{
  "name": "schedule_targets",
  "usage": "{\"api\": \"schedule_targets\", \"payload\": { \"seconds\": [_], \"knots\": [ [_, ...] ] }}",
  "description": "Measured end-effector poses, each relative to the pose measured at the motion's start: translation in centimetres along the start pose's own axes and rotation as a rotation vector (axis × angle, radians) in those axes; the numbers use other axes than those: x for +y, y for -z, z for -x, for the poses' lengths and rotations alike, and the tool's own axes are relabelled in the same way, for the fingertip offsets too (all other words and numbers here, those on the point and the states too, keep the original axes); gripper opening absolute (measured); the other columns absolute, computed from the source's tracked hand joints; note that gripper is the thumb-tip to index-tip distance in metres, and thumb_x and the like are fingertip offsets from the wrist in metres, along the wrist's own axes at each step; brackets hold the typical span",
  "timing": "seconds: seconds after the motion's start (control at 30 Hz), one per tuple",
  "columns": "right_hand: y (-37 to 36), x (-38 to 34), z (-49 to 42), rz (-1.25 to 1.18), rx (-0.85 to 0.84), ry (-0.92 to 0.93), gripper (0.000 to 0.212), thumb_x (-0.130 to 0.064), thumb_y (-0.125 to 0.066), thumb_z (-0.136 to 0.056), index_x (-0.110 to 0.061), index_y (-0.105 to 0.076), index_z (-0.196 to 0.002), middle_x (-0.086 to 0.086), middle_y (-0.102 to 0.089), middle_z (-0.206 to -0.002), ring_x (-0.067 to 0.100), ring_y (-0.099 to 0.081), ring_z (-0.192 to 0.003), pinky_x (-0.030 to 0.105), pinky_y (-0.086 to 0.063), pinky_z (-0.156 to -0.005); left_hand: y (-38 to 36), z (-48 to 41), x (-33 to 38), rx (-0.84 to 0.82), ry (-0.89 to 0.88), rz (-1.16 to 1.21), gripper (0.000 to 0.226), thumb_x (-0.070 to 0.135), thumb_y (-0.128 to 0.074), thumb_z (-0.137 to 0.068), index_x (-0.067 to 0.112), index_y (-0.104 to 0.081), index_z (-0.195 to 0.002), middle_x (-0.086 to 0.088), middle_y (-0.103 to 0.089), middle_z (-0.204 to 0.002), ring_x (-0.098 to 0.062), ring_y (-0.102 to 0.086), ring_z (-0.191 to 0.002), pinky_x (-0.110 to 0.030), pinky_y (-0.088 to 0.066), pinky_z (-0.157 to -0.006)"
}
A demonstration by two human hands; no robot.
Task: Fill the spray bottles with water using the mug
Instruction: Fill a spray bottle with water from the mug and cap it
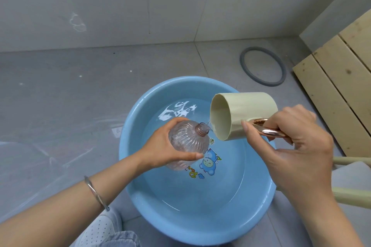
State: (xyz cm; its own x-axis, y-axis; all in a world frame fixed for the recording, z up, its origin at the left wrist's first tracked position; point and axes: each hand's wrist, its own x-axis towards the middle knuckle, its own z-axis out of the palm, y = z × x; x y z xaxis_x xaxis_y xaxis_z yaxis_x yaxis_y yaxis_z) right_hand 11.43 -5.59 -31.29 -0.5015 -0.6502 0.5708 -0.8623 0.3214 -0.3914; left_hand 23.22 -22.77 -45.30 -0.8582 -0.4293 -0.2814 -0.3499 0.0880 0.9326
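Note:
My left hand (pixel 160 146) grips a clear ribbed spray bottle (pixel 186 136) with no spray head, tilted over the blue basin (pixel 136 106), its copper-coloured neck pointing up and to the right. My right hand (pixel 295 142) holds the cream mug (pixel 247 110) by its shiny copper handle. The mug is tipped far to the left, its lip just beside the bottle's mouth, and a thin stream of water runs from lip to neck. The basin holds shallow water over a cartoon print.
A grey rubber ring (pixel 263 66) lies on the grey floor behind the basin. A pale wooden slatted panel (pixel 341 78) leans at the right. Cream furniture legs (pixel 353 198) stand at the right edge. My knee and white shoe (pixel 104 228) are at the bottom.

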Motion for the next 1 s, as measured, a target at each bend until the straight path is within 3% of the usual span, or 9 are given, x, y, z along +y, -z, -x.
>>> {"api": "schedule_targets", "payload": {
  "seconds": [0.17, 0.57, 0.67, 0.83, 0.9, 1.0],
  "knots": [
    [-0.1, -0.4, -0.3, 0.037, -0.007, 0.094, 0.036, -0.023, -0.068, -0.082, -0.011, -0.046, -0.056, -0.008, -0.030, -0.059, 0.011, -0.023, -0.065, 0.024, -0.029, -0.071, -0.1, 0.1, 0.2, 0.004, -0.004, 0.012, 0.083, 0.058, -0.088, -0.039, 0.044, -0.055, -0.114, 0.033, -0.062, -0.109, 0.013, -0.057, -0.103, 0.001, -0.038, -0.082],
    [-0.9, -0.2, 0.1, 0.094, -0.011, 0.282, 0.038, -0.018, -0.070, -0.083, -0.010, -0.047, -0.054, -0.002, -0.039, -0.056, 0.009, -0.021, -0.070, 0.022, -0.029, -0.078, -0.1, 0.0, -0.3, 0.009, -0.003, 0.031, 0.087, 0.060, -0.087, -0.038, 0.039, -0.056, -0.118, 0.025, -0.064, -0.111, 0.004, -0.060, -0.106, -0.020, -0.046, -0.095],
    [-1.2, 0.3, 0.5, 0.010, 0.008, 0.114, 0.037, -0.023, -0.068, -0.082, -0.012, -0.046, -0.055, -0.009, -0.034, -0.058, 0.010, -0.025, -0.065, 0.021, -0.029, -0.072, 0.0, 0.0, -0.4, 0.013, 0.003, 0.032, 0.088, 0.061, -0.087, -0.038, 0.040, -0.055, -0.118, 0.023, -0.065, -0.113, 0.002, -0.061, -0.107, -0.025, -0.047, -0.099],
    [-2.4, 3.9, 2.4, -0.288, 0.048, -0.441, 0.036, -0.025, -0.070, -0.077, -0.010, -0.045, -0.057, -0.002, -0.044, -0.059, 0.009, -0.038, -0.059, 0.017, -0.030, -0.057, 0.0, 0.0, -0.8, 0.020, 0.013, 0.019, 0.089, 0.063, -0.087, -0.039, 0.041, -0.055, -0.119, 0.022, -0.063, -0.119, 0.000, -0.060, -0.112, -0.030, -0.046, -0.104],
    [-3.5, 5.6, 3.8, -0.259, -0.008, -0.519, 0.037, -0.026, -0.069, -0.076, -0.007, -0.044, -0.057, 0.004, -0.043, -0.057, 0.013, -0.039, -0.059, 0.017, -0.030, -0.056, 0.1, 0.0, -0.9, 0.021, 0.019, 0.012, 0.089, 0.063, -0.087, -0.038, 0.041, -0.055, -0.119, 0.022, -0.063, -0.118, 0.001, -0.059, -0.112, -0.030, -0.046, -0.104],
    [-5.0, 7.4, 5.8, -0.137, -0.116, -0.510, 0.038, -0.027, -0.068, -0.076, -0.009, -0.041, -0.055, 0.003, -0.043, -0.054, 0.020, -0.041, -0.062, 0.028, -0.030, -0.058, 0.1, -0.1, -0.9, 0.021, 0.022, 0.009, 0.090, 0.064, -0.087, -0.039, 0.039, -0.055, -0.119, 0.020, -0.064, -0.118, -0.001, -0.060, -0.112, -0.032, -0.046, -0.104]
  ]
}}
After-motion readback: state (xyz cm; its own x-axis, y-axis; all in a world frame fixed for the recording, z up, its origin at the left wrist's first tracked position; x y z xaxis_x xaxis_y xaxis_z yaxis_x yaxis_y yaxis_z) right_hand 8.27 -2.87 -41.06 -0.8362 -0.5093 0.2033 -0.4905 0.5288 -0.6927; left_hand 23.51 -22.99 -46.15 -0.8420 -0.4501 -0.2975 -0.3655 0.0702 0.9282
